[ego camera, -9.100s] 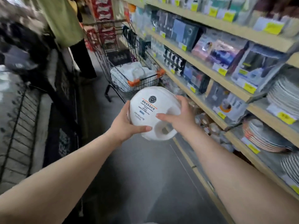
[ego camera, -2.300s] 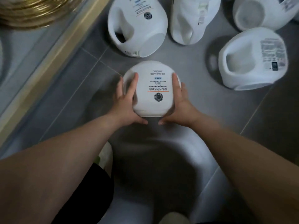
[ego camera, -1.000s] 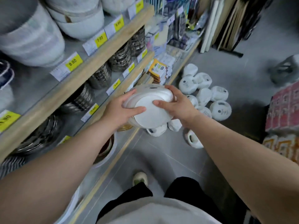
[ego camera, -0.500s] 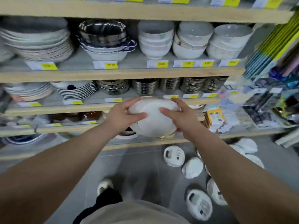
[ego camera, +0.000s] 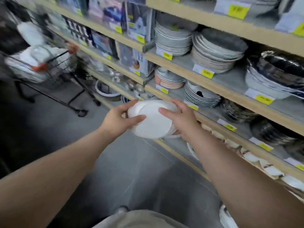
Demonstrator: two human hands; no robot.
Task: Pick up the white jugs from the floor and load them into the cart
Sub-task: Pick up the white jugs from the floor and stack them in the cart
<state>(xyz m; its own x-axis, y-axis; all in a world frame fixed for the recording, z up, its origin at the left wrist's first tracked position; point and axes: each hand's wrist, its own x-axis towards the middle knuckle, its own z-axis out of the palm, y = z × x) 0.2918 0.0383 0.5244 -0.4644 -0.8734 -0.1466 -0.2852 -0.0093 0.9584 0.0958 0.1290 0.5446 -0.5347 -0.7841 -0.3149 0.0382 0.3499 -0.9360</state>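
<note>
1. a white jug point(ego camera: 152, 122) is held up off the floor point(ego camera: 131, 170) between both hands, in front of the lower shelves point(ego camera: 213, 89); it is not yet in the cart point(ego camera: 49, 71).
2. the left hand point(ego camera: 118, 120) is curled round the jug's left side, with the thumb laid across the near face. the right hand point(ego camera: 181, 120) is wrapped round the right side in the same way. both sets of fingers are grasping the jug; neither is released.
3. the jug is turned so that a broad flat face is shown to the camera, and no handle is seen. the two-sided clasp is judged to be used because a wide, smooth body is steadied better from both flanks.
4. the cart is seen well apart from the jug, further down the aisle on the left, close to the shelving. white shapes point(ego camera: 37, 53) can be made out in its basket, though they are blurred.
5. the carrying step is judged to be in hand: the jug is to be brought to the cart and lowered over its wire rim.
6. stacked plates point(ego camera: 174, 41) are kept on the shelves beside the right arm, so a swing toward them is best avoided.
</note>
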